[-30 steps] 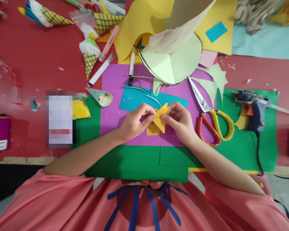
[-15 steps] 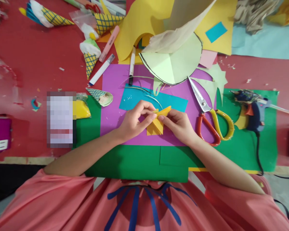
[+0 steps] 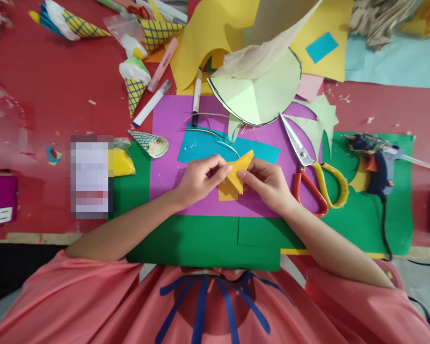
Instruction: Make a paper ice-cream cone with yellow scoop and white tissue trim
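A folded piece of yellow paper [image 3: 241,168] is pinched between both hands above the purple sheet [image 3: 200,203]. My left hand [image 3: 205,177] grips its left side between thumb and fingers. On its right side, the thumb and fingers of my right hand [image 3: 267,180] are closed. Just below lies a small yellow paper square [image 3: 228,192], partly covered by the folded piece. A blue paper strip [image 3: 200,145] lies behind the hands. Scissors with red and yellow handles [image 3: 303,156] rest to the right of my right hand.
A glue gun [image 3: 381,169] with a cord lies on green paper at the right. Small decorated paper cones [image 3: 134,91], markers [image 3: 152,102] and a bag of yellow material [image 3: 122,161] are at the left. A pale green paper disc [image 3: 258,93] lies at the back.
The folded yellow paper has turned and shows a broader face. My fingers have shifted slightly apart along it, and more of the small square below shows.
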{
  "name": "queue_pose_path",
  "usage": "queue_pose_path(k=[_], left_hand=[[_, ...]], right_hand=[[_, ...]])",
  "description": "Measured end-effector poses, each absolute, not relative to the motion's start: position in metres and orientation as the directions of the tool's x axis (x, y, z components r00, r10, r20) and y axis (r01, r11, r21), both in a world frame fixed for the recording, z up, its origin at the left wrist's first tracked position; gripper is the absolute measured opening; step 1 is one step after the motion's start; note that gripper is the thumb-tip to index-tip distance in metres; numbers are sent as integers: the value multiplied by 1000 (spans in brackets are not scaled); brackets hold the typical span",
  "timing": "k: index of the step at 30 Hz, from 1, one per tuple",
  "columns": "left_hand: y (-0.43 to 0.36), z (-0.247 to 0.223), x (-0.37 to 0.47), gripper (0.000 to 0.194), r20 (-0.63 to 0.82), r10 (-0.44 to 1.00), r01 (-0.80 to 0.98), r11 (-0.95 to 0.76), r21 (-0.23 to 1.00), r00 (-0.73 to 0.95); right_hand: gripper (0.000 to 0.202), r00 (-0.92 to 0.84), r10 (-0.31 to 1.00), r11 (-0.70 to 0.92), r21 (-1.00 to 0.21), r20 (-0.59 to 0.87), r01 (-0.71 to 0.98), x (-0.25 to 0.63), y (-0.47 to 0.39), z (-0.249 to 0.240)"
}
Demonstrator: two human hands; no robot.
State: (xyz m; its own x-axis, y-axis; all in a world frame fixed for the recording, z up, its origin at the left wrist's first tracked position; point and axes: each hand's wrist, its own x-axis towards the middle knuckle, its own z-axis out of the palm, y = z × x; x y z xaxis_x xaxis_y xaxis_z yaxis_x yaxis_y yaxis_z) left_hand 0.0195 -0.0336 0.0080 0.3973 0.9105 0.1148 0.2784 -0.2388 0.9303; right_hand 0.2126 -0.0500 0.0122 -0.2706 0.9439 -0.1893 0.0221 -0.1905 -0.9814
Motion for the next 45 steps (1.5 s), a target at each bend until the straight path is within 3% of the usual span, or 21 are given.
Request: queue_pose_path(k=[6,12,15,19,22,24,27,31,36,42,45], left_hand=[[-36,6,19,32,45,894,265,-180,947,446],[-34,9,19,35,-54,873,116,-3,993,485],[-33,6,20,34,-58,890,102,13,995,453],[-32,1,20,32,93,885,-2,-104,995,456],[-33,-1,20,44,243,864,-39,-252,967,442],[-32,0,20,41,300,850,-11,-327,945,433],[-30,2,19,32,367,833,45,-422,905,414],[-28,3,15,31,467,777,152,-568,809,423],[-28,2,13,32,569,681,219,-709,671,462],[-26,5,14,40,578,646,265,-748,608,498],[-28,4,14,40,556,689,269,-708,653,465]], right_hand=[[42,-300,930,-217,-976,-212,15,214,-52,13],[31,-415,872,-351,-923,-260,-159,212,-52,13],[30,-382,889,-321,-939,-253,-125,212,-50,10],[23,-362,893,-356,-911,-266,-209,214,-48,7],[21,-486,808,-540,-750,-333,-382,214,-46,8],[22,-570,735,-646,-636,-368,-422,214,-44,11],[18,-624,673,-715,-565,-397,-412,213,-43,15],[15,-667,636,-731,-581,-387,-359,212,-44,15],[20,-577,737,-596,-741,-352,-309,208,-50,13],[21,-516,797,-540,-752,-314,-378,208,-51,10],[17,-491,803,-549,-740,-338,-389,210,-49,7]])
